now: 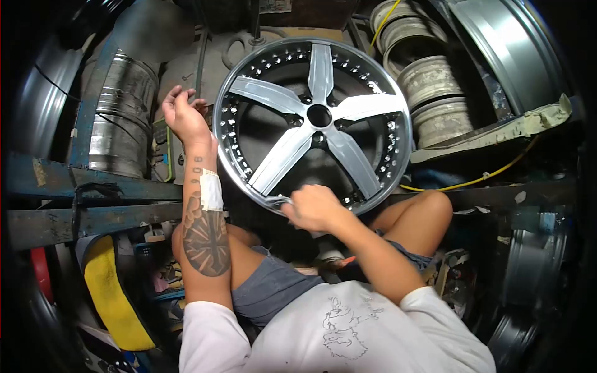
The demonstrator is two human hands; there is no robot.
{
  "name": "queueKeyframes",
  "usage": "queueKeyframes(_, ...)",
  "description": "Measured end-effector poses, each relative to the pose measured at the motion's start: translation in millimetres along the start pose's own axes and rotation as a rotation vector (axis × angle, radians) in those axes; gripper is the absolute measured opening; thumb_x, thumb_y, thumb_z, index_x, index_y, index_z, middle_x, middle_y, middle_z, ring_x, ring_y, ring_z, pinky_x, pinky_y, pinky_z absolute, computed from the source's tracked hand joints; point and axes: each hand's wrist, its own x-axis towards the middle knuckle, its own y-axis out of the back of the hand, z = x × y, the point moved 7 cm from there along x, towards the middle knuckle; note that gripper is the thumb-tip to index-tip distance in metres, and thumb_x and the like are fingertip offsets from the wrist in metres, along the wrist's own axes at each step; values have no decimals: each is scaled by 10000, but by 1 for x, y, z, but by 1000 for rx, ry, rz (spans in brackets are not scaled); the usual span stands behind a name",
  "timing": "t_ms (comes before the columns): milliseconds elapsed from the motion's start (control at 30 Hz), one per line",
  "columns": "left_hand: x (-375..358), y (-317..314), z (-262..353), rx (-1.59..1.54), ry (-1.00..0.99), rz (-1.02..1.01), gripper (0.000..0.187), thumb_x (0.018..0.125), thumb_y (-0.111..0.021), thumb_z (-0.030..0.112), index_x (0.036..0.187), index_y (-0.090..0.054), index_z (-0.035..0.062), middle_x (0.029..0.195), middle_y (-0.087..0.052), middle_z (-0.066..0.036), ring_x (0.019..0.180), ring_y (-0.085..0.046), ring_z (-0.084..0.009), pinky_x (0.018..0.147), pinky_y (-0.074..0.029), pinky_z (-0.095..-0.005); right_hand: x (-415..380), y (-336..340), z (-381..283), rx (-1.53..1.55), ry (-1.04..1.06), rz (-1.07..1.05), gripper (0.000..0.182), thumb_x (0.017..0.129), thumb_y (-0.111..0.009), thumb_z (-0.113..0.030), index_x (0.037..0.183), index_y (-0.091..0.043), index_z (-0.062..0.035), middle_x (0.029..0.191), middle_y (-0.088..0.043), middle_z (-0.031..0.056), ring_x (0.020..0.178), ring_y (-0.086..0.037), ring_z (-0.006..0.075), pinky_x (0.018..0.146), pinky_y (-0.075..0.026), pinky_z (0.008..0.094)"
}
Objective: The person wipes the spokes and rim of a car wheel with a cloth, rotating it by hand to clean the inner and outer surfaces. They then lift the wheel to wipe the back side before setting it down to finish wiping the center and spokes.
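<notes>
A five-spoke alloy wheel rim (320, 74) lies face up before me, with several bright bolts around its outer ring. Near the rim's lower edge, my right hand (314, 208) is closed around a shiny metal tool (277, 201) that looks like a wrench. Its head rests at the ring close to the end of the lower-left spoke, and my fist hides the rest. My left hand (186, 117) is beside the rim's left edge, palm turned up. Its fingers are loosely bent and apart, holding nothing.
Stacked bare rim barrels stand at the left (121, 118) and right (435, 93). Blue metal beams (124, 199) cross the left side. A yellow hose (460, 186) curves by the right beam. A yellow-and-black pad (115, 298) is at lower left.
</notes>
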Motion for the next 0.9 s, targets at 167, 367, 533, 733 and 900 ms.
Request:
queueKeyframes(167,-11,27,34,-195,124,-32,224,957,-553,206,1162,-567,116,997,-596,-41,781,-561,-168,732,-457,-324,-64,3,63,-158,-122,-50,446,904,-522,-422,801,-738,-46,771,-713,185,747,-719,340,704,-581,449)
queueKeyframes(367,-19,47,13,-260,321,22,177,955,-541,199,1116,-579,135,974,-579,-18,811,-525,-152,730,-446,-320,27,6,-34,93,71,170,421,901,-542,-383,782,-737,-29,769,-701,213,739,-711,371,666,-572,480)
queueKeyframes(533,-15,49,41,-377,307,-65,176,940,-565,193,1102,-580,125,964,-577,-23,810,-509,-169,720,-437,-326,-46,-10,30,205,-155,331,363,885,-604,-354,819,-727,-19,747,-691,229,708,-702,380,704,-564,482)
queueKeyframes(733,-14,49,37,-467,409,-108,175,944,-563,181,1107,-576,118,950,-577,-26,796,-506,-173,720,-438,-330,-14,-19,83,1082,-259,489,499,996,-444,-342,794,-606,84,683,-620,172,678,-603,224,676,-462,391)
queueKeyframes(900,-16,51,44,-431,384,-74,161,949,-551,183,1094,-570,117,955,-569,-27,788,-501,-171,716,-437,-329,39,48,-15,391,-119,682,345,934,-489,-247,811,-666,22,769,-666,253,756,-652,445,701,-522,522)
